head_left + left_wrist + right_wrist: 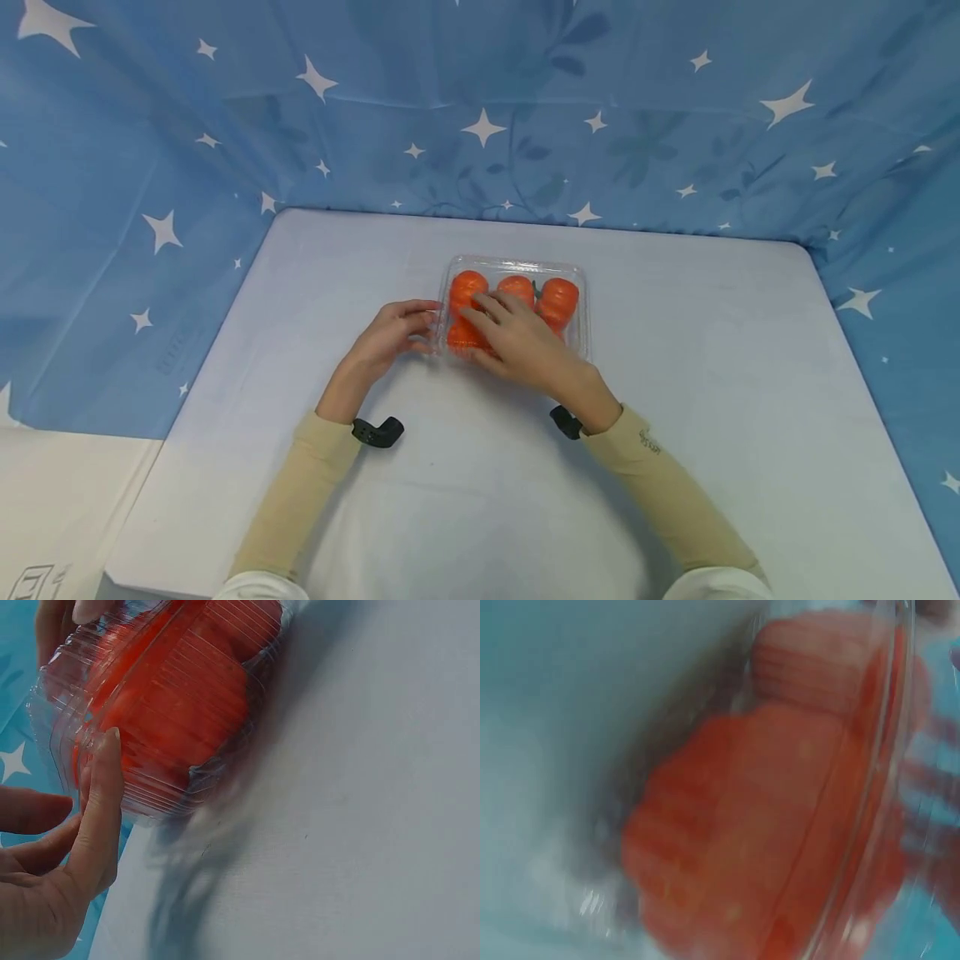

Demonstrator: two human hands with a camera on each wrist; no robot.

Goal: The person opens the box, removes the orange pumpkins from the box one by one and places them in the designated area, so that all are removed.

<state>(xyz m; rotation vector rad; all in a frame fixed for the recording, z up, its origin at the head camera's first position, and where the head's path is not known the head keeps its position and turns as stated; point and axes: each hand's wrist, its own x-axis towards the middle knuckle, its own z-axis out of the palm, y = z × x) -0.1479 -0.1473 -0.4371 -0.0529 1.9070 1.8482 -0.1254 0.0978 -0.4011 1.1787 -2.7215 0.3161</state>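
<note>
A clear plastic clamshell box (517, 265) lies near the back middle of the table. Inside it are several shiny orange-red, ribbed, rounded pieces (558, 300) resembling small pumpkins or tomatoes, with a bit of green showing between two. My left hand (396, 333) is at the box's left side; in the left wrist view one fingertip touches the rim, while the thumb stands apart. Across the front of the box reaches my right hand (521, 342), fingers extended and spread over the pieces. Whether those fingers touch the lid or the pieces, I cannot tell. The right wrist view is blurred.
A white table surface (705, 375) surrounds the box. Behind and at both sides hangs a blue cloth (420, 75) with white stars. A pale cardboard-like sheet (52, 492) is at the lower left. Each wrist carries a black strap (378, 432).
</note>
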